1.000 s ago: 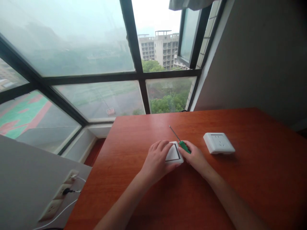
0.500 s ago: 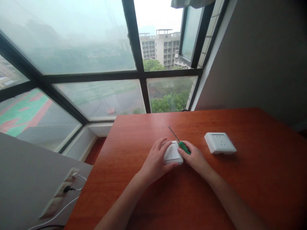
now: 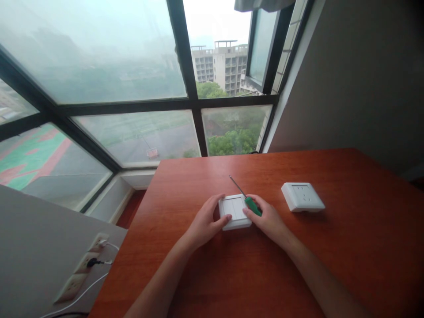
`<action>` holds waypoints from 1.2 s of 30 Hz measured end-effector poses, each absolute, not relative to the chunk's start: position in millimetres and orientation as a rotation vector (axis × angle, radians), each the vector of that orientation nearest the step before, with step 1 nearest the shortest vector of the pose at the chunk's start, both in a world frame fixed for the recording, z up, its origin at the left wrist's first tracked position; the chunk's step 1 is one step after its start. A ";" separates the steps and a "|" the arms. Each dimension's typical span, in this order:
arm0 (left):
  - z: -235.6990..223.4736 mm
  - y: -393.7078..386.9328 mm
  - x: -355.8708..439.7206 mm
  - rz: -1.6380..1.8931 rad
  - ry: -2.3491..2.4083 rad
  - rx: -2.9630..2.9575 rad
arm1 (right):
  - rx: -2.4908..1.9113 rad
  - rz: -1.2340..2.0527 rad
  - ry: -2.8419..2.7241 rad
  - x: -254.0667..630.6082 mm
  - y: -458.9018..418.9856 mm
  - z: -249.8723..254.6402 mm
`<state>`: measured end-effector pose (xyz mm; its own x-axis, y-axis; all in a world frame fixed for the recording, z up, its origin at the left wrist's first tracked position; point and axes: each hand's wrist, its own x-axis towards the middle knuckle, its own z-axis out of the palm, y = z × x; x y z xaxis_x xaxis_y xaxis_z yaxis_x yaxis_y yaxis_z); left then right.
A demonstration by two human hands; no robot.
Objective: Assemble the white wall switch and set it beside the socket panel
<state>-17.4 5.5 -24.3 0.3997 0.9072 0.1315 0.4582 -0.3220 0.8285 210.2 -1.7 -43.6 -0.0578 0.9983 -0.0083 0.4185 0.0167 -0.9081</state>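
A white wall switch [image 3: 234,208] with several rocker panels lies on the wooden table between my hands. My left hand [image 3: 208,219] grips its left side, thumb on the near left part of the face and fingers at the far left edge. In my right hand [image 3: 264,215] is a screwdriver [image 3: 253,206] with a green handle. Its metal shaft points away and to the left, above the far edge of the switch. My right thumb touches the right side of the switch.
A white socket box [image 3: 302,197] sits on the table [image 3: 351,247] to the right. Beyond the far edge stand dark-framed windows [image 3: 195,104]. On the low wall at left, wall sockets [image 3: 86,261] hold plugs with cables.
My left hand has shifted left off the top of the switch to its left side, uncovering the rocker panels. My right hand still holds the screwdriver, nearly unmoved.
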 end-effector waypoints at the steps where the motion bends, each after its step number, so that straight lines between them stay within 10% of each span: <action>1: -24.6 6.0 -17.8 0.793 1.157 1.928 | -1.484 1.018 -1.570 210.3 -1.7 -43.6; 36: -21.4 9.4 -28.7 0.714 1.046 2.058 | -1.490 1.059 -1.503 210.5 -4.5 -38.8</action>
<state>-28.7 9.4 -21.4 0.5194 0.8407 0.1527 0.4486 -0.4204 0.7887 210.5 -4.5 -38.8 -0.0348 0.9986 -0.0391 0.3724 -0.0234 -0.9278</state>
